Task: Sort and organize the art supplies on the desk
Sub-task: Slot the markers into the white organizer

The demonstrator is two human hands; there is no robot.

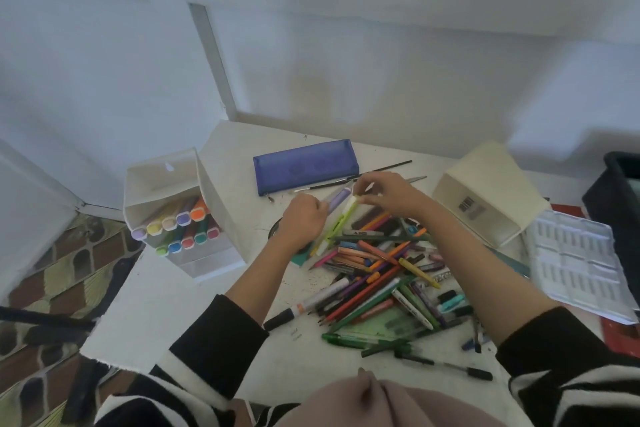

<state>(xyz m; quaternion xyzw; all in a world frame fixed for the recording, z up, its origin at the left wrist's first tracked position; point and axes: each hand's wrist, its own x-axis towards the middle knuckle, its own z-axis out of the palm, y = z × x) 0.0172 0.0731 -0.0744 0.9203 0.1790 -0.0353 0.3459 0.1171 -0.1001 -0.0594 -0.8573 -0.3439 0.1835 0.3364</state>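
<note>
My left hand (304,218) grips a lilac marker (337,199) above the white desk (166,308). My right hand (384,194) pinches the pale top end of a lime-green marker (341,224) that slants down to the left beside the lilac one. Below both hands lies a loose pile of pens, pencils and markers (381,281). At the left, a white tilted box (180,215) holds several pastel markers with their coloured caps facing me. A blue pencil case (306,165) lies flat behind my hands.
An empty white box (491,194) lies on its side at the right, with a printed sheet (578,263) beside it. Thin brushes (377,172) lie behind my right hand. A black pen (446,366) rests near the front edge. A dark bin (620,191) stands far right.
</note>
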